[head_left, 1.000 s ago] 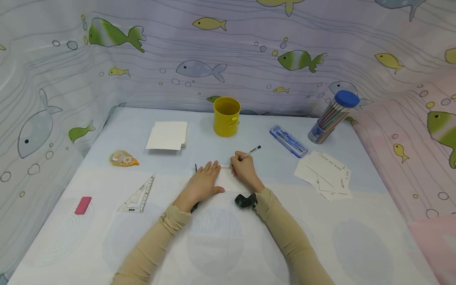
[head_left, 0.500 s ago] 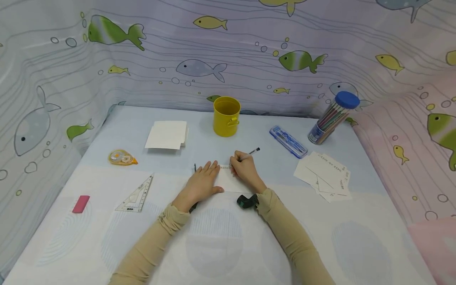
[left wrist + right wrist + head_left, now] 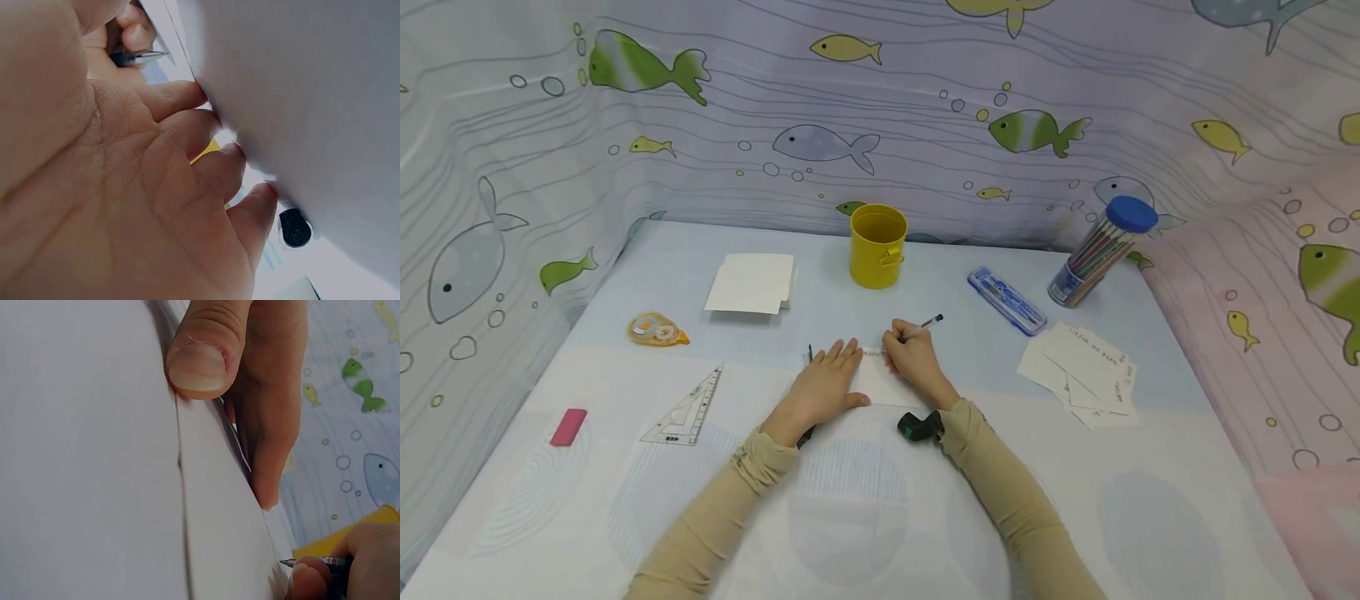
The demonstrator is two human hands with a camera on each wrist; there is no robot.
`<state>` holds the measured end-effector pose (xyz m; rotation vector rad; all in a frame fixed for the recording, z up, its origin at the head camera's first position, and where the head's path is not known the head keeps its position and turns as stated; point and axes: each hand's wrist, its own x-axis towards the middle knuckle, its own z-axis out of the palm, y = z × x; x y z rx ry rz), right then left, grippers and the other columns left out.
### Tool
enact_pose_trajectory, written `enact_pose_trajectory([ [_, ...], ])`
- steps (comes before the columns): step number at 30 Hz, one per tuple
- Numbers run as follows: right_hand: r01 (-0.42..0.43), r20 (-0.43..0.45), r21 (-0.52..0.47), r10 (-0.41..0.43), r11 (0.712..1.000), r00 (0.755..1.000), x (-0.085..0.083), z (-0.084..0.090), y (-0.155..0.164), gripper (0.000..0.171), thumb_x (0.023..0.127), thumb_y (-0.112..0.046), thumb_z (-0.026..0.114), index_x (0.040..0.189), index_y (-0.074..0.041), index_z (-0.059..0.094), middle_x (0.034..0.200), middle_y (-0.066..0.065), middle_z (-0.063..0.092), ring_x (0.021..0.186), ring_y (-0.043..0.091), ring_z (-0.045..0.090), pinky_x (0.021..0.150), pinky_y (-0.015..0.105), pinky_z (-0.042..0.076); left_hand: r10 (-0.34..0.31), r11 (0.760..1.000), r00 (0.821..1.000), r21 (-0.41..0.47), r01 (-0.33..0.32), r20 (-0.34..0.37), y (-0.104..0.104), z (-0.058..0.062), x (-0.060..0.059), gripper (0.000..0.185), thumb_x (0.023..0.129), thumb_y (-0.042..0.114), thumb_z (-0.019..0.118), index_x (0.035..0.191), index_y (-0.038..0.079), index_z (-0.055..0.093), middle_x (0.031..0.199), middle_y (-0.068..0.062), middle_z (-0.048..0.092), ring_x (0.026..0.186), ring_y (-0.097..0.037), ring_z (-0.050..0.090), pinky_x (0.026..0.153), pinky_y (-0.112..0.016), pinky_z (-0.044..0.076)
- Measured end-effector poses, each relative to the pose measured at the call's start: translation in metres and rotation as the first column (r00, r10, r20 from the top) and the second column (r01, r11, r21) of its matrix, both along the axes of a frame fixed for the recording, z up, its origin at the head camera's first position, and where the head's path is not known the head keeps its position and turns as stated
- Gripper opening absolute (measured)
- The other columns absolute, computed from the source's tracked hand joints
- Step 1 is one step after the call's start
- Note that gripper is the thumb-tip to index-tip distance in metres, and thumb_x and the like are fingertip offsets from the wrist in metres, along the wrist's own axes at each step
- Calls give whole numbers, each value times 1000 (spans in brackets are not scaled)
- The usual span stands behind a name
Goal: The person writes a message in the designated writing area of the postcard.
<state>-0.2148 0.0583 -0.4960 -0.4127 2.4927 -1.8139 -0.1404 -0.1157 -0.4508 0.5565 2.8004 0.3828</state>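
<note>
Writing on a small white card, with the pen only a tiny bit lower than a moment ago.

The right hand point(image 3: 916, 363) grips a pen point(image 3: 922, 326) with curled fingers, and its tip sits on the top edge of the card point(image 3: 880, 385). A second ago the pen's far end pointed a little higher and more to the right; now it leans lower, so the hand looks to be in the middle of writing a line. The left hand point(image 3: 823, 385) has stayed flat, fingers straight, pressing the card down on the table point(image 3: 880, 508), in the middle near the person. A short row of dark marks runs along the card's top, but it is too small to read. The loose cards point(image 3: 1084, 372) on the right also have writing, too tiny to read. No brand names show.
</note>
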Motion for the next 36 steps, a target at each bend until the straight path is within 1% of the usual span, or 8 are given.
enact_pose_trajectory([
  [6,-11,-9,26,11,1000,1000,0,2,0,35,92,-9,50,59,-11,41,43,-2,47,36,8,43,35,19,27,4,1000,1000,-4,-4,-1,-1,-2,-1,82,92,46,61,150,-2,29,160,-18,22,149,-37,19,119,-54,22],
  [13,-18,18,-8,18,1000,1000,1,3,2,36,92,-8,49,58,-11,39,42,-2,46,35,8,42,34,19,27,-1,1000,1000,6,1,-4,1,-4,-2,82,92,46,61,150,-2,29,160,-18,22,149,-37,19,119,-55,23],
  [19,-34,26,-10,34,999,999,1,4,2,36,92,-7,49,58,-11,39,42,-2,46,34,7,42,34,19,26,-5,1000,1000,-5,4,-11,0,-4,-2,82,92,46,61,150,-2,29,160,-18,23,149,-37,20,119,-55,23],
  [22,-22,13,-5,22,1000,1000,1,4,1,37,92,-7,50,57,-11,39,42,-2,46,34,7,42,35,19,27,-4,1000,1000,-11,4,-12,0,-4,-2,82,92,46,61,150,-2,29,160,-18,23,149,-37,20,119,-54,24],
  [26,26,-36,-12,-27,1000,999,1,3,1,38,91,-4,49,56,-12,35,42,-2,44,34,8,43,35,19,28,-1,1000,1000,1,1,2,0,-3,-2,82,92,45,61,150,-2,29,160,-18,22,149,-37,19,119,-54,22],
  [29,44,-60,-17,-45,999,997,1,1,1,38,90,-3,48,56,-12,33,42,-2,42,35,9,42,36,20,28,1,1000,1000,12,-1,11,0,-2,-2,82,92,45,61,150,-3,29,160,-19,21,149,-37,18,120,-54,21],
  [36,41,-50,18,-40,999,998,2,2,0,36,90,-7,48,56,-13,37,42,-2,43,36,9,41,37,20,25,2,1000,1000,-1,-2,13,-1,-1,-1,82,92,46,60,151,-2,28,160,-18,20,149,-37,18,120,-54,21],
])
